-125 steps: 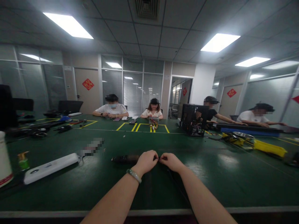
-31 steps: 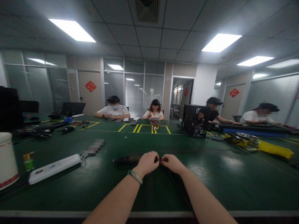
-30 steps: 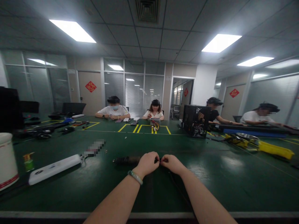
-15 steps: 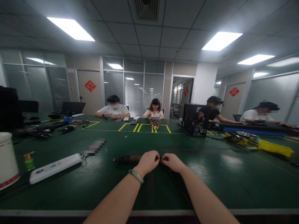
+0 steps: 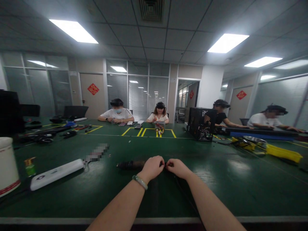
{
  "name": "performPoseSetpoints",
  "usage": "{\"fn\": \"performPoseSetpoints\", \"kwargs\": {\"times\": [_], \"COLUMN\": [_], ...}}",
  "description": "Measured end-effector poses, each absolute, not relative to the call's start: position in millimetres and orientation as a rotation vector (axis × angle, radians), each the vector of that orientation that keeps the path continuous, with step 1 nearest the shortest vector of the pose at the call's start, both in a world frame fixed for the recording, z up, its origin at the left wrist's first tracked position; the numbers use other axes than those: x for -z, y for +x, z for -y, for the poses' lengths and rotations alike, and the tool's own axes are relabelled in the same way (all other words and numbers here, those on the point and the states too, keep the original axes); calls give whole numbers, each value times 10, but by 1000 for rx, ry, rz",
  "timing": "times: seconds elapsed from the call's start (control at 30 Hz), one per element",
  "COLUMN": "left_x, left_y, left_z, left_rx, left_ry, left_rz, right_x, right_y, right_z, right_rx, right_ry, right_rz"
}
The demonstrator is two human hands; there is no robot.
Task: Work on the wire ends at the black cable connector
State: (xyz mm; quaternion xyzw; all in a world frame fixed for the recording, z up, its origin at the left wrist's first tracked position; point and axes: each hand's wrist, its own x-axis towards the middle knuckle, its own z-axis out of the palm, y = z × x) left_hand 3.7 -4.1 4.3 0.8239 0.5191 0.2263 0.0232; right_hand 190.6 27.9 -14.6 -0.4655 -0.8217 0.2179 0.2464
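Note:
A dark electric screwdriver [image 5: 131,165] lies across the green table in front of me, its small metal tip pointing left. My left hand [image 5: 153,167], with a green bangle at the wrist, is closed around the tool's back end, which the fingers hide. Just beside it, my right hand [image 5: 178,168] pinches the cable [image 5: 184,189] where it meets that end. From there the black cable runs down beneath my right forearm to the table's near edge. The fingertips of both hands nearly touch, and the joint between them is too small to make out.
A white power strip [image 5: 57,174], a green pump bottle [image 5: 30,166] and a white canister [image 5: 9,166] stand to the left. Farther back are a black computer case [image 5: 201,123] and a yellow tray [image 5: 284,152]. Several people sit around the table's far side.
Hardly anything differs. Both hands hold the same place at the screwdriver's back end, and the tool lies as before.

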Motion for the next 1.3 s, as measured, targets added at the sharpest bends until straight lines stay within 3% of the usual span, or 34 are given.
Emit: {"fn": "performPoseSetpoints", "kwargs": {"times": [1.3], "left_x": [-33], "left_y": [20], "left_z": [19], "left_rx": [-723], "left_ry": [2553], "left_rz": [-1556], "right_x": [192], "right_y": [1941], "right_z": [-312], "right_rx": [-662], "right_ry": [-1213], "right_rz": [2236]}}
